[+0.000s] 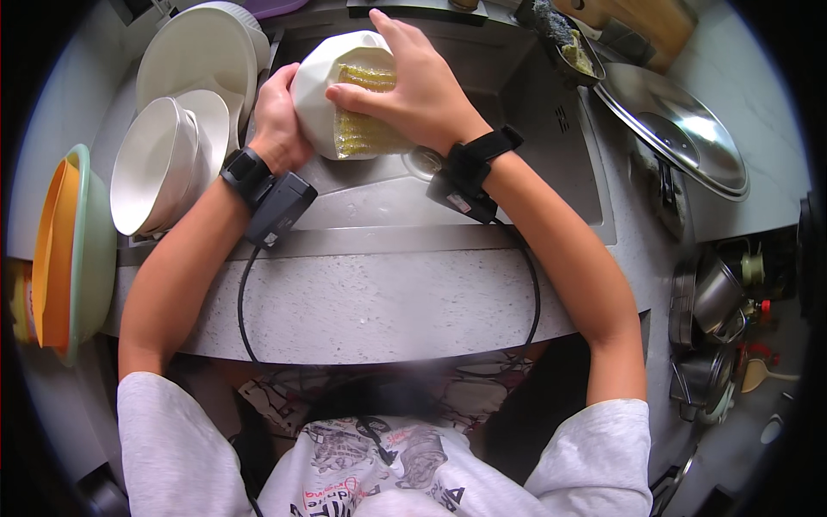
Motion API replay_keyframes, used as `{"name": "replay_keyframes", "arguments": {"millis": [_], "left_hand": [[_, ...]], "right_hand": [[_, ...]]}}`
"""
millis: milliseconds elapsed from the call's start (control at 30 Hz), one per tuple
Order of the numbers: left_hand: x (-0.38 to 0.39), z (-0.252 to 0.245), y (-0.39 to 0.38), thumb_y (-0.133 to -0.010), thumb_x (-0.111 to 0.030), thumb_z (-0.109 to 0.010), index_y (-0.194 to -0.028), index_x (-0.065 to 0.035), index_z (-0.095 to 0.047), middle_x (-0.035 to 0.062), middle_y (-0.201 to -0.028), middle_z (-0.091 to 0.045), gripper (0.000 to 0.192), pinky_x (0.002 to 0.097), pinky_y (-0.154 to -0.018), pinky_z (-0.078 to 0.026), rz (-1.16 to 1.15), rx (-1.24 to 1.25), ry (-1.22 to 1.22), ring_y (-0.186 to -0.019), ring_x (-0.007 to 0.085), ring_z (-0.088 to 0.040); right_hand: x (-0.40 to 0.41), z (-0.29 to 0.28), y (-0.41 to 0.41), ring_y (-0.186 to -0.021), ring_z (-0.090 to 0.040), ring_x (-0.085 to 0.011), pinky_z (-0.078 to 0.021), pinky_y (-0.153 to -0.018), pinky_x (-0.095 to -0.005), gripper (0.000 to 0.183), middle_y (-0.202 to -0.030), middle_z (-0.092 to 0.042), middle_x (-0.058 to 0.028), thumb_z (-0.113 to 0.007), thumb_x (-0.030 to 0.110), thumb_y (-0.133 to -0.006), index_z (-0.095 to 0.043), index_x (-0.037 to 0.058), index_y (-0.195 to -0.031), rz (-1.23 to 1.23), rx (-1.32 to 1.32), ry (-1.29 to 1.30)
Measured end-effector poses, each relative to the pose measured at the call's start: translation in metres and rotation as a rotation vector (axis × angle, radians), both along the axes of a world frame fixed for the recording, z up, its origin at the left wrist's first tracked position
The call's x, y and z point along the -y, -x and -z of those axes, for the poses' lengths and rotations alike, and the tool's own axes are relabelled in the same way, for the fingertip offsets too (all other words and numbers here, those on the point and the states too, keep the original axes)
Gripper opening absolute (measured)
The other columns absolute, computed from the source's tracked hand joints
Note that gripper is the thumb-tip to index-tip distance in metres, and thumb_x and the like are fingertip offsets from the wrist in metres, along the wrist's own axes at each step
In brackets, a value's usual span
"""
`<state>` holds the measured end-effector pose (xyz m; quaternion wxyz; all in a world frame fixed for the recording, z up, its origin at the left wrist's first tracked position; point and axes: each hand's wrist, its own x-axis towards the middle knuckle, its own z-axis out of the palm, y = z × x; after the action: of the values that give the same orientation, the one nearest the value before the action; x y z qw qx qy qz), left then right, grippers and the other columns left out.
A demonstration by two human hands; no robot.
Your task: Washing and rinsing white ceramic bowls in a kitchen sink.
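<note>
Over the steel kitchen sink (pixel 543 187), my left hand (pixel 279 123) grips the left rim of a white faceted bowl (pixel 314 97), whose outer side appears turned up. My right hand (pixel 420 90) presses a yellow-green scrubbing cloth (pixel 362 136) flat on the bowl, thumb lying across the cloth and fingers spread towards the far side. The cloth covers the bowl's right part. The sink drain (pixel 424 161) shows partly below my right hand.
White bowls (pixel 145 168) and a large white plate (pixel 194 52) stand at the left. Further left lean a green basin (pixel 94 258) and an orange container (pixel 55 252). A steel pan lid (pixel 678 129) lies right of the sink, near a holder with scouring pads (pixel 572 52). Pots (pixel 704 375) sit lower right.
</note>
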<state>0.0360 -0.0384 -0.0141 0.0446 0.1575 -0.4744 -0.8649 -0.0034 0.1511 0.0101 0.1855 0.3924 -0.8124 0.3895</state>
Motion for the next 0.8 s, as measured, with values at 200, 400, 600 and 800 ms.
{"name": "replay_keyframes", "arguments": {"millis": [200,400,600,800], "left_hand": [[0.000,-0.005,0.000,-0.104,-0.041,-0.045,-0.109,-0.0104,-0.068,0.0040,-0.099,-0.070,0.039,0.0355,-0.088,-0.053,0.089,-0.016,0.039,-0.093,0.0176,-0.065],[-0.001,-0.006,-0.002,-0.103,-0.040,-0.046,-0.108,-0.0089,-0.068,0.0039,-0.099,-0.070,0.038,0.0347,-0.088,-0.053,0.014,-0.034,0.066,-0.093,0.0168,-0.065],[-0.006,-0.005,-0.006,-0.103,-0.040,-0.047,-0.108,-0.0081,-0.068,0.0043,-0.100,-0.070,0.038,0.0354,-0.087,-0.053,0.020,-0.015,0.034,-0.093,0.0172,-0.065],[-0.002,-0.007,-0.006,-0.106,-0.039,-0.042,-0.115,-0.0080,-0.066,0.0061,-0.107,-0.072,0.040,0.0367,-0.093,-0.054,-0.082,0.040,0.024,-0.099,0.0190,-0.067]], "right_hand": [[0.002,-0.001,-0.004,-0.132,-0.048,-0.0450,-0.0478,-0.105,-0.0505,0.096,-0.144,-0.044,-0.0277,-0.083,0.060,-0.077,-0.047,0.0020,-0.144,0.013,-0.093,0.011],[0.001,-0.005,0.002,-0.118,-0.054,-0.0388,-0.0520,-0.095,-0.0462,0.079,-0.119,-0.050,-0.0198,-0.085,0.060,-0.075,-0.054,0.0047,-0.122,0.019,-0.173,0.025],[-0.006,-0.022,-0.013,-0.091,-0.065,-0.0262,-0.0552,-0.072,-0.0381,0.049,-0.091,-0.058,-0.0071,-0.084,0.050,-0.077,-0.061,0.0080,-0.088,-0.007,-0.426,-0.128],[-0.013,-0.021,-0.016,-0.083,-0.069,-0.0267,-0.0584,-0.071,-0.0365,0.037,-0.095,-0.068,-0.0066,-0.084,0.039,-0.078,-0.070,0.0079,-0.093,-0.168,-0.302,-0.252]]}}
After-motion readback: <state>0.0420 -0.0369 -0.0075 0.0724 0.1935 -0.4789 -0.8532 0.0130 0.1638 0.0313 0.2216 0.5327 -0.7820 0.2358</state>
